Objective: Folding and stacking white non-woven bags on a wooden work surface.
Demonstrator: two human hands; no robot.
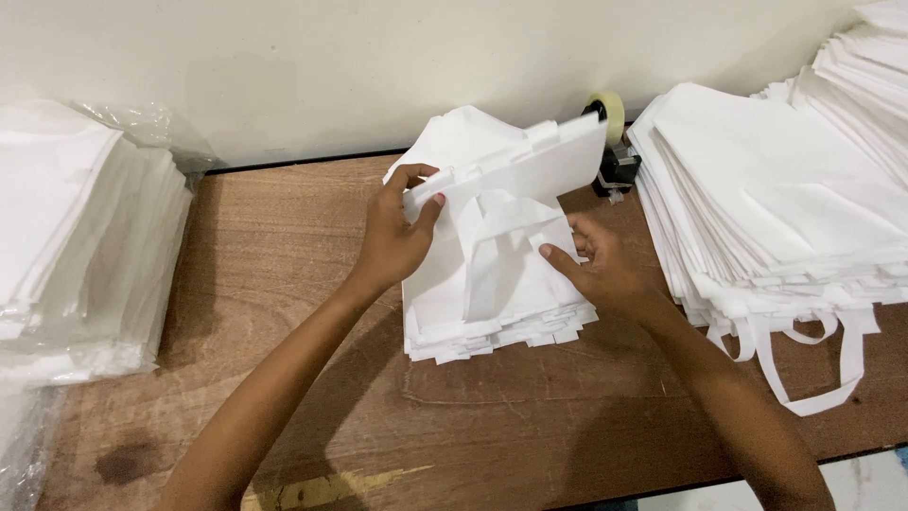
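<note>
The wooden table fills the frame, with a big heap of white bags at the right and a wrapped stack at the left. In the centre sits my smaller pile of bags. My left hand pinches the folded edge of the top bag, lifted just above the pile. My right hand, fingers loosely open, presses the bag's handle down. A tape dispenser stands behind.

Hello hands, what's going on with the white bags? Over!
Left hand pinching the top bag's folded edge, lifting it. Right hand pressing down the middle stack. Tape roll behind, big bag pile close on the right.
</note>
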